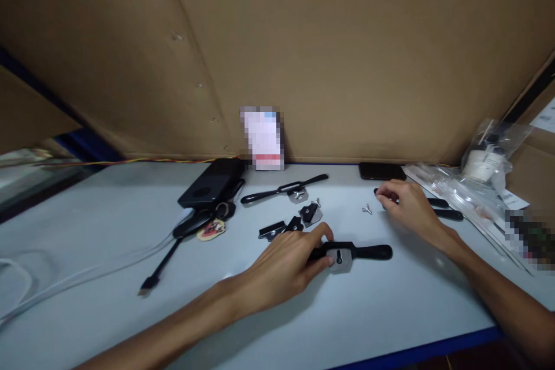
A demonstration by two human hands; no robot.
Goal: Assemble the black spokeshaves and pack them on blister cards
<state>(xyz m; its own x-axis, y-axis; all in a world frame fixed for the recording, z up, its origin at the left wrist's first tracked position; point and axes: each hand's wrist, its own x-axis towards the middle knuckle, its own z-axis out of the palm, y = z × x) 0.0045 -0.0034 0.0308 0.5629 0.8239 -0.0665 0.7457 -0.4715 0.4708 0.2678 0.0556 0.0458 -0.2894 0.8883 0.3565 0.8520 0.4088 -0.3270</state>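
Observation:
My left hand (290,260) grips the left side of a black spokeshave (375,252), its thumb on the grey slotted blade (342,263) at the middle. My right hand (405,205) is curled with thumb and fingers together over further black spokeshaves (448,214); anything in the pinch is hidden. A small silver thumbscrew (367,208) lies just left of that hand. Beyond my left hand are black cap irons (272,231) and a blade with a cap on it (311,215). Another spokeshave (262,196) lies farther back, a blade and screw beside its middle.
A black power bank (212,182) with cables and a keyring tag (211,230) sits at left. Against the cardboard wall (347,58) leans a blurred phone-like screen (264,139). A dark phone (381,171) and plastic packaging (459,196) lie toward the right.

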